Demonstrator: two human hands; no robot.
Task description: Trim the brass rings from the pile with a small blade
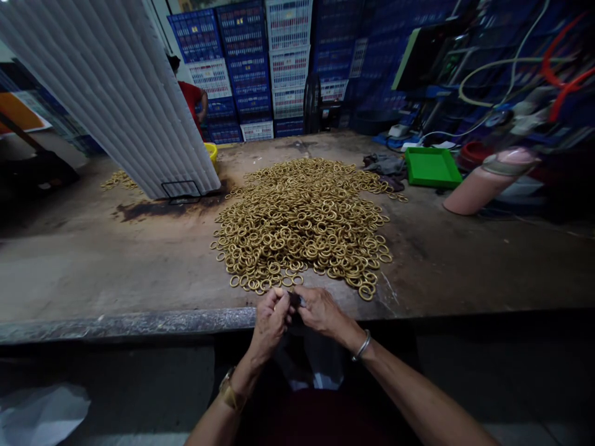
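A large heap of brass-coloured rings [302,217] lies on the worktable [116,266], spreading close to its front edge. Just in front of the heap, my left hand [271,317] and my right hand [320,311] meet at the table's edge, both closed. Between the fingertips sits a small dark piece [295,299], gripped by my right hand; its kind is too small to tell. My left fingers are pinched against it, and whatever they hold is hidden.
A tall white corrugated panel [125,99] leans in a black wire stand [181,191] at left, partly hiding a person in red [191,99]. A green tray [432,167] and pink cylinder [483,186] stand at right. Stacked crates [244,77] line the back.
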